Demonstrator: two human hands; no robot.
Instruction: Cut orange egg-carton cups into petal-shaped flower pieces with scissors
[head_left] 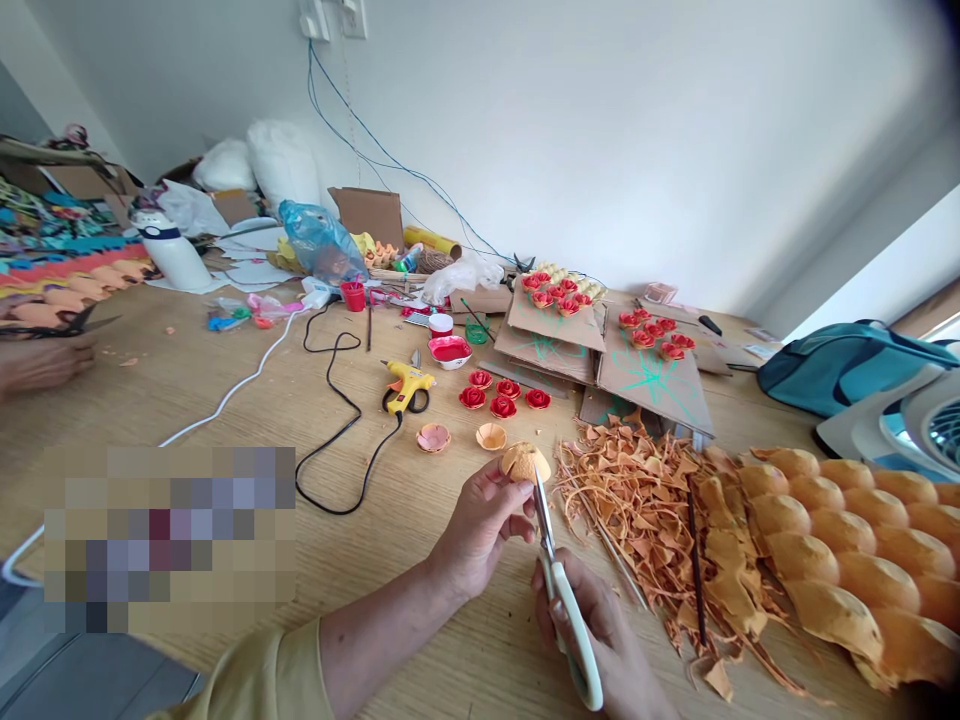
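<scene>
My left hand pinches a small orange egg-carton cup above the wooden table. My right hand grips white-handled scissors, whose blades point up and touch the cup's lower right edge. Just beyond the cup lie two trimmed cups, one pink and one orange. Behind them sit several red painted roses.
Orange cardboard scraps pile up right of my hands, beside an orange egg tray. A yellow glue gun with a black cord, a bowl of red paint and cardboard sheets with roses lie farther back. Another person's hand holds scissors at far left.
</scene>
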